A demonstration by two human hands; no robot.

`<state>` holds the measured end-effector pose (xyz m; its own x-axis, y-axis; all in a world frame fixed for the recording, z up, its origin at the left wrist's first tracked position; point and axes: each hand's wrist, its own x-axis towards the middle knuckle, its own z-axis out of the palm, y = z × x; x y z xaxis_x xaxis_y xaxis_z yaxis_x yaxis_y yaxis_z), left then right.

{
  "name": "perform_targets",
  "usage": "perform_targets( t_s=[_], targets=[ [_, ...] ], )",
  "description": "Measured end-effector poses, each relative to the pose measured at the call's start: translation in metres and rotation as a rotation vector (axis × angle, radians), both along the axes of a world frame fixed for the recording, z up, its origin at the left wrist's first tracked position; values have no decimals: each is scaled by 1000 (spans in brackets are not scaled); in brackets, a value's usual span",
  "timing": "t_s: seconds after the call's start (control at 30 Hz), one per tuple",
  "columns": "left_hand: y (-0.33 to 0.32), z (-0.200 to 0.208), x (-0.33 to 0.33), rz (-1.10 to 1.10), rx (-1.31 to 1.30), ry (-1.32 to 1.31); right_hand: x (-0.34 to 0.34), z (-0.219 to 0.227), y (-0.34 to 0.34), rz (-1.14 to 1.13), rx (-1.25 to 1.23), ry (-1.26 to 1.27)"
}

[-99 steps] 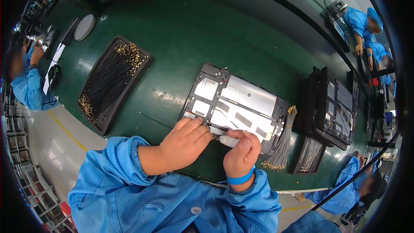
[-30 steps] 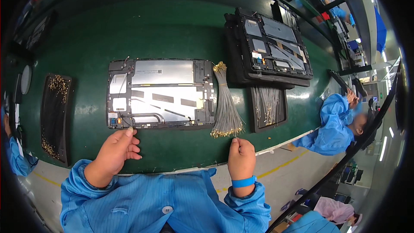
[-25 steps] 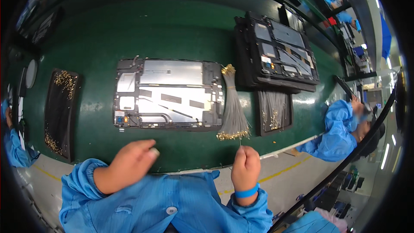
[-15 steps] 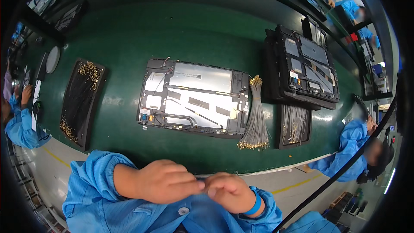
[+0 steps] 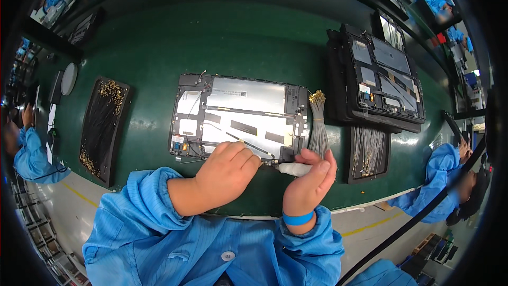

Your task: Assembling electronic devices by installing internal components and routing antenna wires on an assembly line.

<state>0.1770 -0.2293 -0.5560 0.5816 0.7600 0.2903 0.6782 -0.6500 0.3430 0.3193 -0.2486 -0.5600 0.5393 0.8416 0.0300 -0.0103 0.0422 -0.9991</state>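
An opened tablet-like device [image 5: 248,95], black frame with silver plates inside, lies flat on the green table in front of me. My left hand [image 5: 227,172] is at its lower edge, fingers curled and fingertips pressed together; whatever they hold there is hidden. My right hand [image 5: 309,182], with a blue wristband, grips a small white-handled tool [image 5: 295,169] between thumb and fingers. Its thin dark tip points left, to the device's lower edge beside my left fingertips. Just right of the device, a tied bundle of grey cables [image 5: 317,122] with gold ends lies partly behind my right hand.
On the left sits a dark tray [image 5: 108,172] of black cables with gold ends. At right, similar devices are stacked on black trays [image 5: 370,119], with a tray of grey cables [image 5: 389,161] nearer. A black cord [image 5: 391,235] crosses the lower right. Co-workers in blue sit on both sides.
Both hands have moved up and forward from near my body to the device's lower edge. A white-handled tool now shows in my right hand. The view has shifted slightly.
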Motion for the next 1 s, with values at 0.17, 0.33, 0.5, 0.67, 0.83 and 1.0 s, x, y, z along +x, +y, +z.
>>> perform_targets(
  t_s=[0.17, 0.33, 0.5, 0.67, 0.83, 1.0],
  targets=[
    [-2, 2, 1, 8, -61, 22, -3, -23, -3, 78, 210, -212],
    [-2, 4, 2, 19, -62, 36, -1, -31, -2, 102, 286, -289],
    [-2, 5, 1, 21, -103, 26, 3, -28, -2, 164, 314, -321],
    [0, 6, 1, 10, -62, 43, 6, -11, 2, 244, 327, -439],
    [2, 8, 0, 2, -22, 39, 1, 18, 19, 574, 353, -833],
    [12, 14, -6, -163, -94, 186, -3, 17, 25, 537, 346, -870]
  ],
)
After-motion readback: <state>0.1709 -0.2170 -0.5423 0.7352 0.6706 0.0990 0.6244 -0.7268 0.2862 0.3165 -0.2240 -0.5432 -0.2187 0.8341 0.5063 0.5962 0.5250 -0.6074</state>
